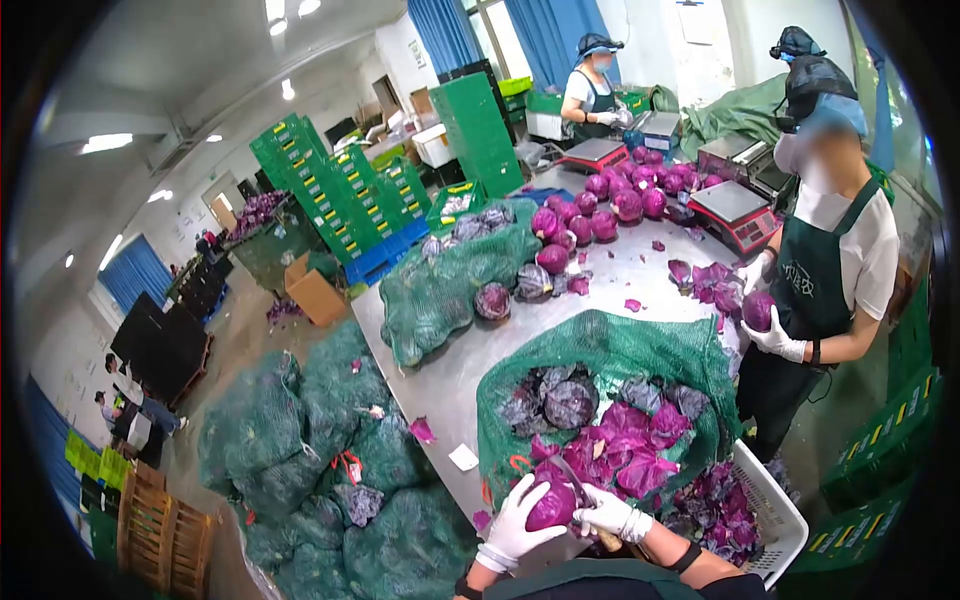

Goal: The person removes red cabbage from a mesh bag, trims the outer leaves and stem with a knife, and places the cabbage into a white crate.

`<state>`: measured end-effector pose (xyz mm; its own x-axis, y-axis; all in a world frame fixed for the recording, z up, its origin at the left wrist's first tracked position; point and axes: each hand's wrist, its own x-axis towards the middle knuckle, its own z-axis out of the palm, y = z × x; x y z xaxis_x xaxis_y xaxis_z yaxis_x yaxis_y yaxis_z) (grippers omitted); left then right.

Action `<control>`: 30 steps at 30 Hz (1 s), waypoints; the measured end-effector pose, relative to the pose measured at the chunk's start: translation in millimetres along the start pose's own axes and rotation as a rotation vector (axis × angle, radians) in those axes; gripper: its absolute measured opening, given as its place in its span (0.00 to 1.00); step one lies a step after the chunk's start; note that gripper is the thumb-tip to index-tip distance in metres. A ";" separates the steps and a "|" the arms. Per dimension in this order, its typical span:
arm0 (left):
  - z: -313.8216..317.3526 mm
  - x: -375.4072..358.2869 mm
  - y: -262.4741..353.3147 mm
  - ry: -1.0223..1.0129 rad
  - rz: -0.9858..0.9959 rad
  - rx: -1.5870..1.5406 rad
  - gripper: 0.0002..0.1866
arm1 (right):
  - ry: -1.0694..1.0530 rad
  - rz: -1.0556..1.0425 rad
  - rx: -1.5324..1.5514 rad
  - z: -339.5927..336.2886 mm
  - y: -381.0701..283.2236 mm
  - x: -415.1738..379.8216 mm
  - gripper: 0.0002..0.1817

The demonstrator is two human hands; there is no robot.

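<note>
My left hand [515, 525], in a white glove, cups a purple cabbage [551, 505] close to my body. My right hand [612, 515], also gloved, grips a knife [578, 490] whose blade lies against the cabbage's top. Right behind them sits an open green net sack [610, 345] on the steel table [450, 370], holding whole cabbages and a pile of loose purple leaves [625, 445].
A white basket [775, 510] with leaf trimmings stands at my right. A co-worker in a green apron [820, 270] holds a cabbage across the table. Trimmed cabbages [610, 205] and scales [735, 210] lie farther back. Full net sacks [330, 450] and green crates [330, 195] fill the left.
</note>
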<state>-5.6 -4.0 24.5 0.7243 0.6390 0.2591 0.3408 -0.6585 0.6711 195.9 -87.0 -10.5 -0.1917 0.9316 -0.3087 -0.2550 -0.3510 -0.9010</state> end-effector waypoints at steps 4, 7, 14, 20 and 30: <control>12.2 8.6 8.9 -0.035 -0.024 0.061 0.46 | 0.025 -0.087 0.040 -10.2 19.3 -1.8 0.32; 18.2 16.0 12.4 -0.062 -0.058 0.060 0.46 | 0.130 -0.038 0.011 -20.6 27.9 -0.9 0.29; 33.7 33.8 13.0 0.107 -0.474 -1.007 0.39 | 0.180 -0.107 0.143 -61.2 -23.0 -28.4 0.19; 58.9 53.8 18.6 0.104 -0.772 -2.054 0.48 | 0.272 -0.118 -0.080 -119.1 -60.5 -58.1 0.17; 85.8 65.8 50.6 0.489 -0.575 -2.835 0.35 | 0.266 -0.160 0.056 -104.4 -60.4 -40.7 0.37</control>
<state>110.7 -29.5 16.0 0.7110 0.6563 -0.2525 -0.6745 0.5349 -0.5088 318.1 -93.9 24.6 0.1081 0.9647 -0.2402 -0.3153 -0.1959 -0.9286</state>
